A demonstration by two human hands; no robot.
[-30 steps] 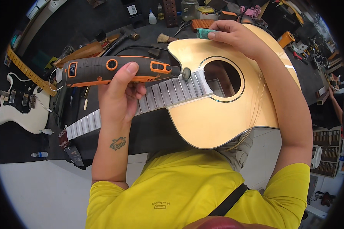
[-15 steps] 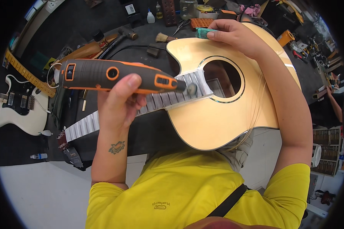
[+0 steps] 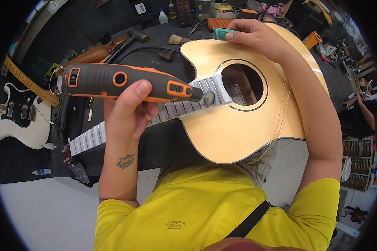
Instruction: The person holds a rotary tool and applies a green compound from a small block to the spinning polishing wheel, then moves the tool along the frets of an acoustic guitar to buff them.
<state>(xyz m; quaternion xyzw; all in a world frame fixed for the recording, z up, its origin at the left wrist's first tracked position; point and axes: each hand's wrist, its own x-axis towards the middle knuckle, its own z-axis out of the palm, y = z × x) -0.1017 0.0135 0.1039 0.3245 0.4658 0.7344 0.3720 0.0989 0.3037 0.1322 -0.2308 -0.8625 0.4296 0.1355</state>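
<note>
Dark workbench [image 3: 165,142] beneath an acoustic guitar [image 3: 230,136]

Nearest, at six o'clock, is a yellow shirt [image 3: 213,201]. Around half past nine, the left hand [image 3: 126,111] grips an orange-and-black rotary tool [image 3: 98,79]; its small disc [image 3: 209,98] overlaps the pale-covered fretboard [image 3: 87,137] in view, though contact cannot be told. The guitar's body lies toward two o'clock, its neck pointing past eight. At one o'clock, by the far edge, the right hand [image 3: 255,37] pinches a green block [image 3: 222,34]. At nine lies a white electric guitar [image 3: 31,134]. Farther off are a brush [image 3: 178,39] at twelve, a hammer [image 3: 137,34] at eleven and, beyond both, a white bottle [image 3: 163,17].
</note>
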